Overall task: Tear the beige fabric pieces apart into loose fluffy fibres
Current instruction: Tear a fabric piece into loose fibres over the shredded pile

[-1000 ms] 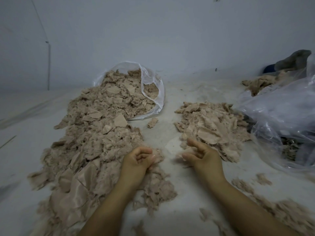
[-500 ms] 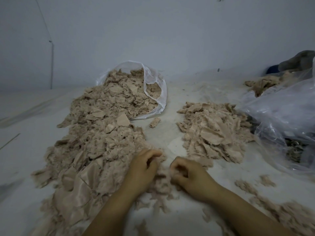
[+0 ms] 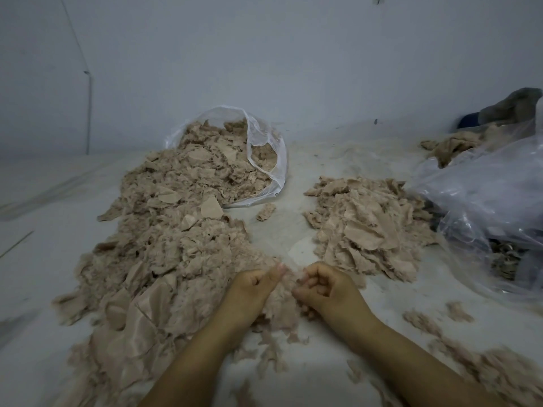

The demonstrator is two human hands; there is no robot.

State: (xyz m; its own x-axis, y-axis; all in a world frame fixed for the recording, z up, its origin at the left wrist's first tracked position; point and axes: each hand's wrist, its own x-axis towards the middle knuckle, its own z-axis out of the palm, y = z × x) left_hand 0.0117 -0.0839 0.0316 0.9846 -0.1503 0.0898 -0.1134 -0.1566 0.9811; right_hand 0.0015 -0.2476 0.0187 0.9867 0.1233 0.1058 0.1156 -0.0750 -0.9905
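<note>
A long heap of beige fabric pieces (image 3: pixel 176 236) spills from a clear plastic bag (image 3: pixel 273 160) toward me on the left. A smaller beige pile (image 3: pixel 367 227) lies to the right of centre. My left hand (image 3: pixel 252 292) and my right hand (image 3: pixel 326 289) sit close together at the near end of the big heap. Both have curled fingers and pinch one fluffy beige clump (image 3: pixel 283 301) between them. Frayed fibres show between the thumbs.
A large crumpled clear plastic bag (image 3: pixel 487 207) fills the right side, with more beige scraps (image 3: pixel 452 145) and grey cloth (image 3: pixel 514 108) behind it. Loose fibre bits (image 3: pixel 484 371) lie near my right forearm. The white wall stands close behind the surface.
My right hand left the smaller pile and moved left to meet my left hand. Both hands closed on a clump at the near end of the big heap.
</note>
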